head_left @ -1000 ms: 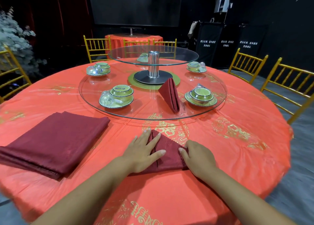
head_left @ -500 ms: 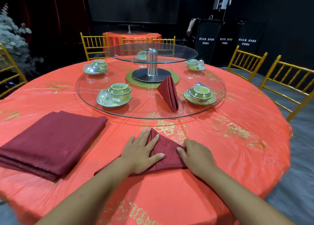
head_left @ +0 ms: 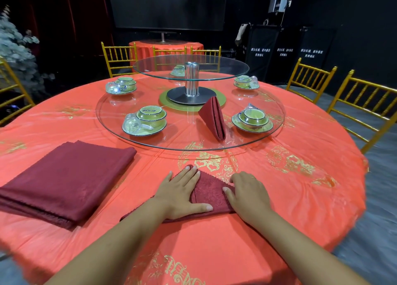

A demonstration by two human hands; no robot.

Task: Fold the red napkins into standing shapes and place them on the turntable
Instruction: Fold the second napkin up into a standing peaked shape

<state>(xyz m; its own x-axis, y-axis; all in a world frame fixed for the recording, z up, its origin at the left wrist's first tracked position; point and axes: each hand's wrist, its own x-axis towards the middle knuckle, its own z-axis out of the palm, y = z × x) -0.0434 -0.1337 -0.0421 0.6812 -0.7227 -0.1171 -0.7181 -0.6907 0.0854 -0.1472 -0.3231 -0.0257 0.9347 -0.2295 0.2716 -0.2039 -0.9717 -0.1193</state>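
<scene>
- left fingers [head_left: 190,176] lay straight and slightly spread, thumb stretched right, all flat on the napkin [head_left: 211,195].
- right fingers [head_left: 237,177] bent down at its right edge with the thumb tip on the cloth; whether they pinched it could not be told.
- left hand [head_left: 182,193] lay palm down; right hand [head_left: 249,194] arched, knuckles up.
- the napkin lay flat on the table [head_left: 279,198] between the hands, long axis left to right, one corner pointing at the turntable [head_left: 184,135].
- a folded napkin [head_left: 213,117] stood on the turntable, its long axis running far to near.
- a stack [head_left: 64,177] lay well to the left.
</scene>
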